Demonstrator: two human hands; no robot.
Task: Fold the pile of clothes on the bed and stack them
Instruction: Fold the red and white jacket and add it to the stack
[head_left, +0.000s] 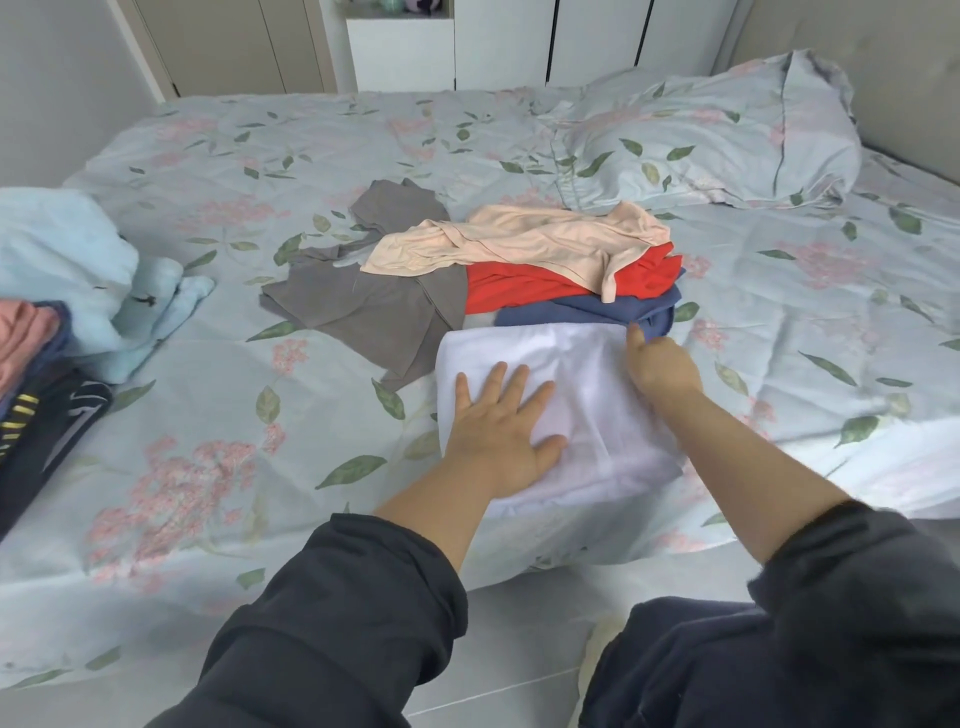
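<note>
Your left hand (501, 434) lies flat on the white cloth (582, 410), fingers spread, palm pressing its near left part. Your right hand (662, 366) rests at the cloth's far right edge, index finger extended toward the blue garment (587, 309); whether the other fingers pinch the cloth cannot be told. The white cloth sits folded in a rough rectangle on the bed (218, 415), near its front edge.

Just beyond it lies the unfolded pile: the blue garment at the bottom, touching the cloth's far edge, a red garment (514, 288) above it, and a peach garment (519, 241) draped across the top. A grey garment (374, 306) spreads to the left of these, partly under the peach and red ones.

At the far left edge, a stack (36, 384) of dark and pink items sits on the bed, with a light blue blanket (67, 270) bunched behind it. A pillow (727, 135) lies at the far right.

Both your sleeves (343, 613) are dark and pushed up the forearms.
</note>
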